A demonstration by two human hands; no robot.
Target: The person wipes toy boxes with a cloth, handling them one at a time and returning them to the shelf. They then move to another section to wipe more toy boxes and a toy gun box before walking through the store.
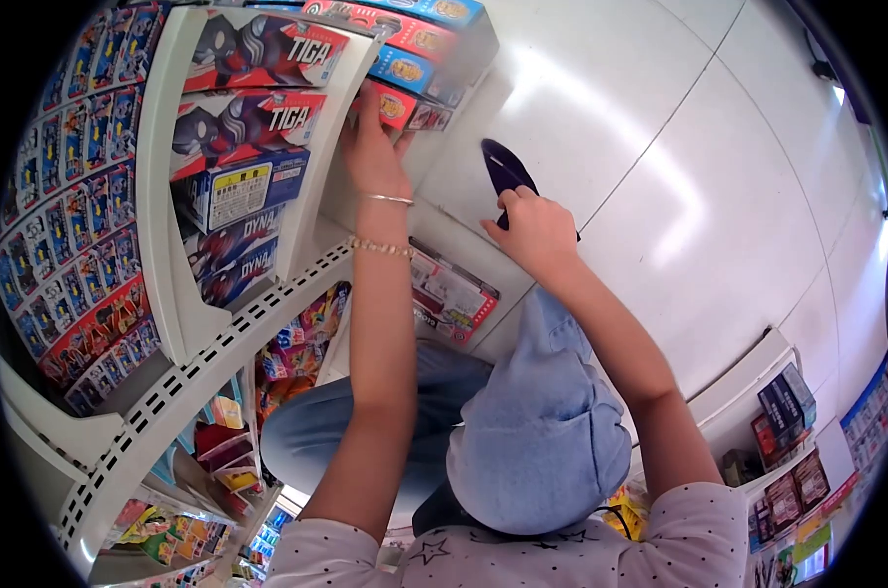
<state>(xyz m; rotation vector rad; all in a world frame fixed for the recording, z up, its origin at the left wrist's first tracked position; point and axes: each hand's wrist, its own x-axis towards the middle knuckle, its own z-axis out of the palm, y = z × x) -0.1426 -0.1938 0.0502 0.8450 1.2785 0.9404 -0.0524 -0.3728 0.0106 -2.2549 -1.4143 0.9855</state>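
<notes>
My left hand [375, 162] reaches up to a stack of boxed goods at the shelf end. Its fingers lie along the end of a red box [397, 104] at the bottom of the stack, with the thumb near the box's lower edge. Just above sits a blue box [402, 69] with a yellow logo. My right hand [540, 233] is closed over a dark, pointed object [506, 169] near the floor. This may be the toe of a shoe; the fingers cover part of it. A red and white flat box [452, 292] stands between my forearms.
On the left, a white shelf holds red TIGA boxes [253, 122] and blue DYNA boxes [236, 255]. Small packaged figures [76, 196] fill the far left. Pale floor tiles [640, 118] extend ahead. Another low shelf with dark boxes [785, 402] stands at right.
</notes>
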